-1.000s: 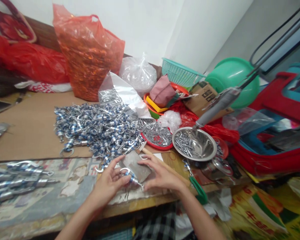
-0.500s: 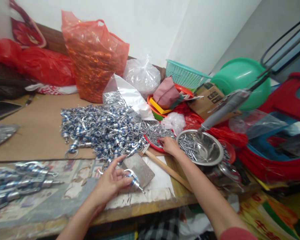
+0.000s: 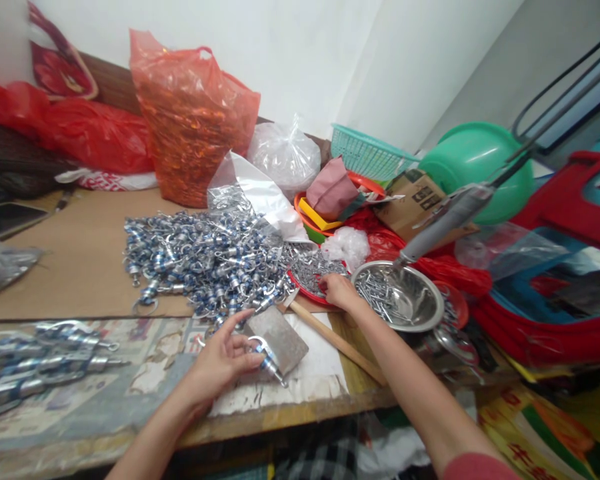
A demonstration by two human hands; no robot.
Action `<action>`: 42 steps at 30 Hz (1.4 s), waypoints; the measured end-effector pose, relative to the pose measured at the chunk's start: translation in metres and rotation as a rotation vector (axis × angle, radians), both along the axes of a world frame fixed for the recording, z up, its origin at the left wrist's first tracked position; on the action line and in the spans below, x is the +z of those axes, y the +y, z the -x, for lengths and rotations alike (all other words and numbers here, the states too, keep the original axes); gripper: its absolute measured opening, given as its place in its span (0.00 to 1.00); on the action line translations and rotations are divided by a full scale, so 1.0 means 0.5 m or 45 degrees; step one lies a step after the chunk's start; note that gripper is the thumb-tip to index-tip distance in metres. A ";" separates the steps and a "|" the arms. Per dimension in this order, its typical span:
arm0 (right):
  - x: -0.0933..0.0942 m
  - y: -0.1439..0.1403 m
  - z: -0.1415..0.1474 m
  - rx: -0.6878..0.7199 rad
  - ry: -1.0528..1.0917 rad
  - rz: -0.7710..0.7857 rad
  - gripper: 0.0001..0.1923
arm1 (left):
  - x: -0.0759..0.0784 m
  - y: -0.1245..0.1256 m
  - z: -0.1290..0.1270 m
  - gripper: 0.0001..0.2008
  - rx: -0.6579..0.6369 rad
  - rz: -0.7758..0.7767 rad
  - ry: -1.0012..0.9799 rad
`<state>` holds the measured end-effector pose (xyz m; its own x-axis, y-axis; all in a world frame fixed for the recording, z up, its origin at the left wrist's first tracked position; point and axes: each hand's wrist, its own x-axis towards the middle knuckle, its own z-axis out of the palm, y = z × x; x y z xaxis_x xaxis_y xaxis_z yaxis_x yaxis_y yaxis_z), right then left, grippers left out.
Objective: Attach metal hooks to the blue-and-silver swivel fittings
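My left hand (image 3: 223,357) holds a blue-and-silver metal fitting (image 3: 271,367) with a curved hook between thumb and fingers, its index finger stretched out. The fitting is beside a flat grey metal block (image 3: 283,337). Over a red plate (image 3: 305,291) of small metal pins (image 3: 307,263), my right hand (image 3: 339,291) has its fingertips pressed together among the pins; what they pinch is hidden. A hammer (image 3: 330,332) with a wooden handle lies between the hands. Behind my left hand spreads a big heap of similar fittings (image 3: 205,260).
Right of the plate stands a steel bowl (image 3: 433,310) of longer pins, with a grey-handled tool (image 3: 440,223) above it. More fittings (image 3: 50,363) lie at left. Bags, including an orange one (image 3: 195,127), and a green basin (image 3: 480,173) stand behind. The table edge (image 3: 280,417) runs in front.
My right fingers have drawn slightly closer together at the pins. My left hand keeps its hold on the fitting. The view has shifted a little.
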<state>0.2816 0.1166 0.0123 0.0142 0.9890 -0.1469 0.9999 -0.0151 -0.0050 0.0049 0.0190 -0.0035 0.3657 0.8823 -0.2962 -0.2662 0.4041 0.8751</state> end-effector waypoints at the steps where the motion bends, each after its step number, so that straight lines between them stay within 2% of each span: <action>1: 0.002 0.001 0.001 0.015 0.022 0.010 0.14 | 0.004 0.000 0.000 0.42 -0.002 -0.006 0.004; 8: -0.011 0.003 -0.001 0.048 0.252 -0.066 0.13 | 0.030 -0.007 0.002 0.40 -0.037 -0.036 -0.007; 12: -0.018 -0.010 -0.019 -0.004 0.455 -0.258 0.04 | 0.027 -0.003 0.004 0.41 -0.042 -0.020 0.008; 15: -0.005 -0.028 -0.009 -0.061 0.616 -0.452 0.08 | 0.023 -0.002 0.005 0.41 -0.051 -0.009 0.003; 17: 0.009 -0.052 0.024 -0.070 0.732 -0.537 0.08 | 0.021 -0.003 0.005 0.40 -0.056 -0.012 -0.005; 20: 0.024 -0.113 0.108 0.004 0.901 -0.551 0.08 | 0.020 -0.004 0.005 0.39 -0.061 -0.020 -0.006; 21: 0.025 -0.138 0.139 0.058 0.964 -0.534 0.07 | 0.021 -0.004 0.004 0.39 -0.061 -0.022 -0.004; 23: 0.025 -0.186 0.194 0.286 1.135 -0.528 0.05 | 0.022 -0.003 0.004 0.39 -0.062 -0.018 -0.005; 25: 0.021 -0.224 0.231 0.473 1.079 -0.560 0.05 | 0.023 -0.002 0.003 0.39 -0.059 -0.011 -0.020; 27: 0.018 -0.247 0.249 0.606 0.913 -0.627 0.08 | 0.022 -0.002 0.003 0.39 -0.056 -0.007 -0.032; 31: 0.027 -0.263 0.252 0.758 0.644 -0.662 0.12 | 0.021 -0.002 0.002 0.38 -0.055 -0.015 -0.018; 38: 0.044 -0.299 0.265 0.718 0.508 -0.484 0.16 | 0.021 -0.002 0.003 0.37 -0.057 -0.028 0.013; 42: 0.033 -0.310 0.250 0.657 0.624 -0.465 0.15 | 0.024 -0.003 0.003 0.38 -0.051 -0.021 0.033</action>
<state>0.1564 -0.0385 0.0290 -0.4406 0.8399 0.3168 0.7628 0.5364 -0.3611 0.0032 0.0174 0.0088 0.3930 0.8721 -0.2915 -0.2274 0.3993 0.8881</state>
